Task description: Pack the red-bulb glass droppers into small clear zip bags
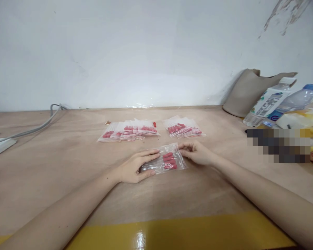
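Note:
A clear plastic zip bag (156, 166) with several small red pieces (169, 160) in it lies flat on the wooden table in front of me. My left hand (135, 167) rests on the bag's left side, fingers stretched out and thumb apart along the near edge. At the upper right end, the thumb and fingers of my right hand (194, 152) pinch the bag's edge. What exactly the red pieces are, I cannot tell. Just beyond are two groups of similar bags, a left row (129, 130) of overlapping bags and a right stack (184, 126).
Two plastic bottles, one labelled (270, 102) and one blue-capped (299, 99), lean at the right near a grey-brown container (246, 92). Yellow packaging (305, 121) lies beside them. A grey cable (39, 127) runs along the left. Yellow tape (172, 231) covers the table's front edge.

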Tool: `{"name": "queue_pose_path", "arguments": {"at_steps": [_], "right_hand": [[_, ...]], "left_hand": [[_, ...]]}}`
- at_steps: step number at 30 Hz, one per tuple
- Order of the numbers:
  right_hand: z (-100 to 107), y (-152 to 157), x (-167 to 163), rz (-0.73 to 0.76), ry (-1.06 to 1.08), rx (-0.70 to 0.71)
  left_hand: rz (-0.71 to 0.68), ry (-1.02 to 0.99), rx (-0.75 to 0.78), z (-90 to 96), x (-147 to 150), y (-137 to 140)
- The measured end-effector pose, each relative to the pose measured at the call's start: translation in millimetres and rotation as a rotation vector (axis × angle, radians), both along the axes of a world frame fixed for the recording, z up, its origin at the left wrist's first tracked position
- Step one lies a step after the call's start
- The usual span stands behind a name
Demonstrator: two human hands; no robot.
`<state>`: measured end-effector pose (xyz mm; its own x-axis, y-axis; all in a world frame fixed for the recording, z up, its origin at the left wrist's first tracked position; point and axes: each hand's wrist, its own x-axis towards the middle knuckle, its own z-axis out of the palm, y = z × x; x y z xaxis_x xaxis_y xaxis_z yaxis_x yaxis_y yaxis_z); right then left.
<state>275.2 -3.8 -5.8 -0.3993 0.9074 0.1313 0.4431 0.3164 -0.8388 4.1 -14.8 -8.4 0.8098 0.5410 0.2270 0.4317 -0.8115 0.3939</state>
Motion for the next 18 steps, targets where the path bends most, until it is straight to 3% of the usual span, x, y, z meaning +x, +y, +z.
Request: {"name": "queue_pose_path", "arguments": {"at_steps": [4, 8, 12, 18], "right_hand": [[19.6, 14.0, 0.0, -0.205, -0.096, 0.13], [35.3, 44.9, -28.2, -0.318, -0.314, 0.282], [34.8, 86.8, -71.2, -0.411, -0.54, 0.167], [19.2, 132.9, -107.6, -0.412, -0.625, 0.069]], "left_hand": [[0.004, 0.008, -0.016, 1.4, 0.6, -0.4], [0.005, 0.005, -0.02, 1.8, 1.1, -0.8], [0.002, -0.007, -0.024, 1.0, 1.4, -1.4], [0.008, -0.026, -0.017, -0.3, 1.9, -2.5]]}}
